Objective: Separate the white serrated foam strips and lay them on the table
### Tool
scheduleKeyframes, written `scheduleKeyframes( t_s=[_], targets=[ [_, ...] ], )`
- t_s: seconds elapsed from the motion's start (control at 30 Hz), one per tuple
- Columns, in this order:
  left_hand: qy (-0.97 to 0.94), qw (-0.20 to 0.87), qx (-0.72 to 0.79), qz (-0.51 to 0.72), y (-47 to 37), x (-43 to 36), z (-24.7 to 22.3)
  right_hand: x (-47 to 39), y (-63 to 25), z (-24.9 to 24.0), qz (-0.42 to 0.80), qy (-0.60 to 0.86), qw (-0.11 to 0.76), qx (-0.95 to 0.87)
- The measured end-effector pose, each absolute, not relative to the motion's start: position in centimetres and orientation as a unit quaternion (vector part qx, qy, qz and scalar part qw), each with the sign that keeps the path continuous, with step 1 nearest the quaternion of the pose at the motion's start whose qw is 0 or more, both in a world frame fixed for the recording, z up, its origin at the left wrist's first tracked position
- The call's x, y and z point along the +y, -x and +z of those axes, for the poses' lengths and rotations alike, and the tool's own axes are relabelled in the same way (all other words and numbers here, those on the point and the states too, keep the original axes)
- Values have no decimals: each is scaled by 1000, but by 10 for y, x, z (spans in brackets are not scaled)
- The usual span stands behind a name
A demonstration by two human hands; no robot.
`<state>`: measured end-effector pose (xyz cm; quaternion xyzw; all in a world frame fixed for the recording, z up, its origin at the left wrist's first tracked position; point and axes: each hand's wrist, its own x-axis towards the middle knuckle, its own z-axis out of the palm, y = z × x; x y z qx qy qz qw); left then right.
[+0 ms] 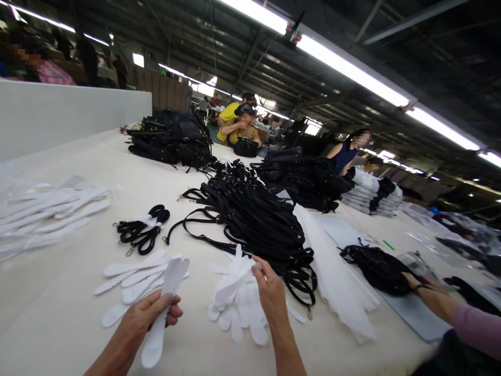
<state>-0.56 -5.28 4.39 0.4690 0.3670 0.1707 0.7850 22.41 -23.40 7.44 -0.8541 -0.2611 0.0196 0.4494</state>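
Observation:
My left hand [156,310] is closed around white strips with rounded ends and wavy edges [171,282], held tilted above the table. Beneath it lies a loose fan of similar strips [129,277]. To the right, my right hand [270,287] pinches the end of another white strip [235,282] over a heap of such pieces [235,316]. Behind the hands spreads a big pile of black straps [254,209] with metal clips. A small bundle of black straps [143,230], wrapped in white, lies to the left of that pile.
More white strips [50,211] lie at the far left, near a low white partition [78,109]. Black bags [172,136] are stacked at the back. White sheet material [332,282] lies right of the straps. A co-worker's arm [434,300] touches a black bag [376,269] at the right.

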Motion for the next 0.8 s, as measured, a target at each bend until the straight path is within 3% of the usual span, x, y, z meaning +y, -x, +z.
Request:
scheduleKeyframes(
  t_s=[0.13, 0.37, 0.53, 0.8],
  targets=[
    [-498, 774, 356, 164, 5, -57, 43, -227, -218, 72, -19, 875, 358, -326],
    [-551, 758, 322, 132, 4, -60, 25, -172, -143, 85, 133, 761, 503, -387],
    [-555, 760, 315, 123, 2, -60, 21, -161, -136, 79, 196, 718, 565, -357],
    [-536, 760, 349, 118, 4, -53, 20, -194, -176, 71, 122, 752, 611, -217]
  ],
)
